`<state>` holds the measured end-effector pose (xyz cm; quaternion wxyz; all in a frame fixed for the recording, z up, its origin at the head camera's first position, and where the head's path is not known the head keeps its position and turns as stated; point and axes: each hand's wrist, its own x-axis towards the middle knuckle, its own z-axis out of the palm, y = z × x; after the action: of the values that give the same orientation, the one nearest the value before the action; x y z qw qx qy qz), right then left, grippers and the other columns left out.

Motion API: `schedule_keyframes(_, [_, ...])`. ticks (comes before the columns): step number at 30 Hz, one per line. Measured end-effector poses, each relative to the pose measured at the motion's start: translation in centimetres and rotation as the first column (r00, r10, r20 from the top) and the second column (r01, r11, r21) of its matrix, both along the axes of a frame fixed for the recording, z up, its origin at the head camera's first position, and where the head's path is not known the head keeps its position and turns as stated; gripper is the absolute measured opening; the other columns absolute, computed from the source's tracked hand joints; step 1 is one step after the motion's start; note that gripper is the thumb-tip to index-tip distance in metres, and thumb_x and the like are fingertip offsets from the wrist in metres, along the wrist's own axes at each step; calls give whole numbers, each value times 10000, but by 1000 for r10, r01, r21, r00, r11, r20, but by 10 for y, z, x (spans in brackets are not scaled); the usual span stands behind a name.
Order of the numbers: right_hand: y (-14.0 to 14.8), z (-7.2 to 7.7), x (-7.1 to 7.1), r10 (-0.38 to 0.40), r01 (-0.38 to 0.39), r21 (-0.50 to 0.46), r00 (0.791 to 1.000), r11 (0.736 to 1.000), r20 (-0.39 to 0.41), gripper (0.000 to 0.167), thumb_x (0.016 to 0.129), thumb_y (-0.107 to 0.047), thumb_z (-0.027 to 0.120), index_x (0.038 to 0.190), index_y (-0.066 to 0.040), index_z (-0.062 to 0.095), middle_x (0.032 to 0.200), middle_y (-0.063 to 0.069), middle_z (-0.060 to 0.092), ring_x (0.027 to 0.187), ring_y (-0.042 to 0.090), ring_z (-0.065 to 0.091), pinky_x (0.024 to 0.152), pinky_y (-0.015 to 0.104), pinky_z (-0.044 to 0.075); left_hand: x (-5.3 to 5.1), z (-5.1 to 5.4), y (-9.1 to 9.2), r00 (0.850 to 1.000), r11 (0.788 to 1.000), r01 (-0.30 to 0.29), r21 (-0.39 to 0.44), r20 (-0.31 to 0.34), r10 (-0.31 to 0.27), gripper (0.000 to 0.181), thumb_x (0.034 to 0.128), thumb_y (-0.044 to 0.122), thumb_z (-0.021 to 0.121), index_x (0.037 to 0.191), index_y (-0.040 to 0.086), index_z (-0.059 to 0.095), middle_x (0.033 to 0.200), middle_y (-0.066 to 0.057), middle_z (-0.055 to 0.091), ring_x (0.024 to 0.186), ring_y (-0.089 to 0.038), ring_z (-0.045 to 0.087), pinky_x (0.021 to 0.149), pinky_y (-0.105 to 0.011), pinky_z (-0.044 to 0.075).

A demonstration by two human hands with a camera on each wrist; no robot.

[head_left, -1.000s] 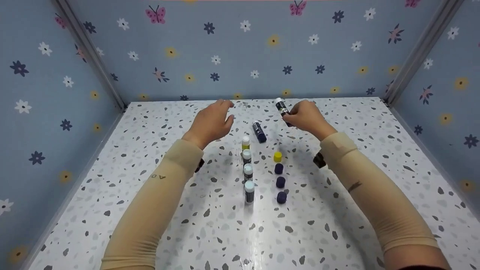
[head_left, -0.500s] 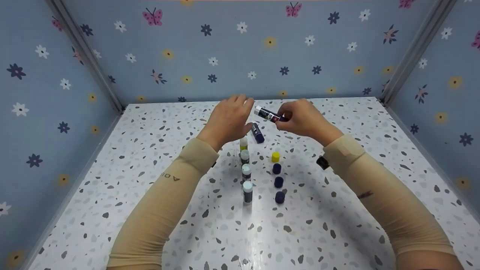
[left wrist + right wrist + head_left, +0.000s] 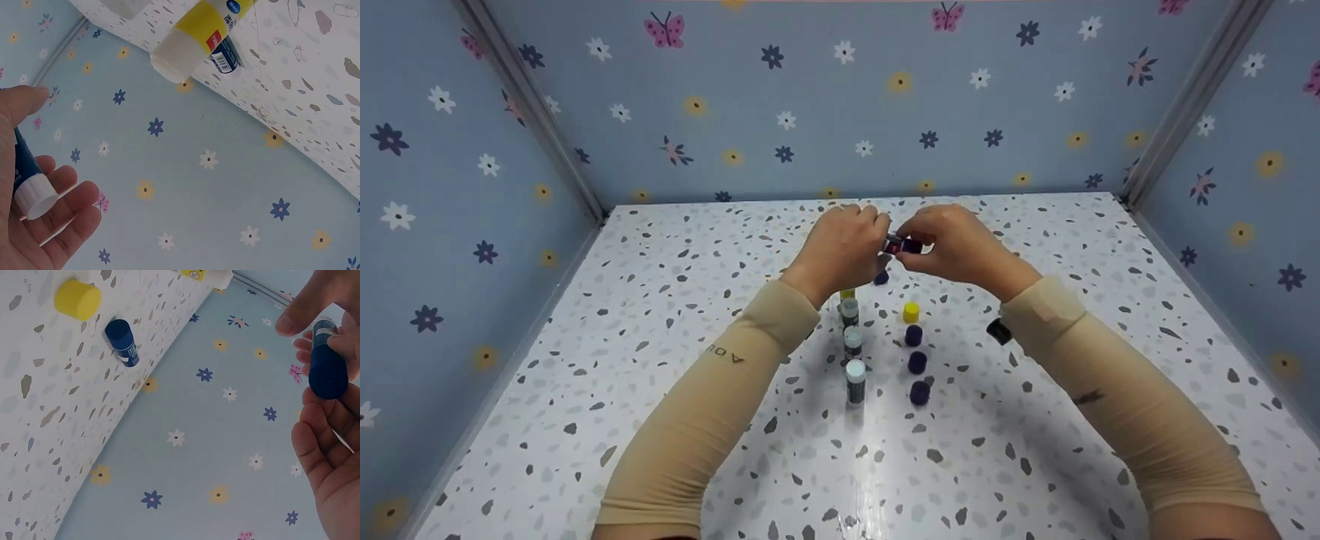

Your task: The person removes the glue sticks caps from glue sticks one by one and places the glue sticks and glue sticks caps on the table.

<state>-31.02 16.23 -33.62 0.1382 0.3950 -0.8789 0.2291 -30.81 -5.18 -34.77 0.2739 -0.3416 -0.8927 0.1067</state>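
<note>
1. Held item: we observe one dark blue glue stick (image 3: 894, 245) above the bench (image 3: 997, 465), roughly level and spanning both hands.
2. Right hand (image 3: 960, 244): thumb and fingers are clamped on the dark-capped end.
3. Left hand (image 3: 844, 247): fingers curl around the white end, thumb on the opposite side; we cannot tell how firmly they press.
4. Upright row: nearest the wearer, we count three white-topped glue sticks (image 3: 856, 386) standing in line. A yellow glue stick (image 3: 194, 34) stands at the far end, partly hidden by the left hand in the head view.
5. Caps: to the right of that row, we locate three dark blue caps (image 3: 917, 363) and, farthest away, one yellow cap (image 3: 911, 313).
6. Lying item: we find a blue capped glue stick (image 3: 124, 343) on its side on the bench, mostly hidden behind the hands in the head view.
</note>
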Motion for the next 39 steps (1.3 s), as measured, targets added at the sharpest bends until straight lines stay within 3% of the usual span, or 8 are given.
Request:
schedule_keyframes(6, [-4,1,5,39,-39,-10,999,999,-23,133,950,-131,811,1036,-32,835,901,115,783,782,258,702,707,361,571,0,-3,3,1000,1000,0,-8,-9,-1,245,1043,294,687,1006,51,687,856,-82,714,720,-246,702,670,-390,624])
schedule_keyframes(14, [-5,-1,6,70,-70,-35,997,997,-20,128,956,-113,790,1036,-24,834,910,121,790,784,253,707,722,412,598,-1,-5,2,1000,999,4,45,29,-6,130,986,152,712,885,69,719,745,-76,734,595,-230,687,549,-397,600])
schedule_keyframes(18, [-5,-3,6,36,-36,-20,999,999,2,210,959,-179,825,1094,-18,815,936,125,786,797,263,691,732,400,572,-2,-5,1,1000,998,4,60,31,-6,117,962,141,730,863,78,730,724,-70,739,583,-223,682,549,-401,601])
schedule_keyframes(24, [-4,-2,6,-28,25,43,998,999,51,367,941,-258,875,1208,-23,784,1041,123,803,884,269,722,788,423,594,-2,-3,-1,996,997,-41,66,85,36,114,942,175,776,905,69,761,744,-75,753,617,-237,703,591,-412,621])
schedule_keyframes(32, [-6,-1,5,3,-8,56,997,998,82,202,988,-147,817,1146,-23,805,1062,124,815,940,270,782,843,441,646,-2,1,-2,983,994,-81,76,171,67,123,940,182,771,916,62,768,790,-95,765,688,-277,731,652,-449,634])
schedule_keyframes(39, [-4,-2,4,32,-33,16,995,999,92,170,993,-128,806,1128,-25,816,1027,126,817,890,255,785,783,414,636,-2,2,-3,969,992,-96,85,236,74,130,935,200,767,914,71,765,807,-94,760,724,-296,732,698,-463,636])
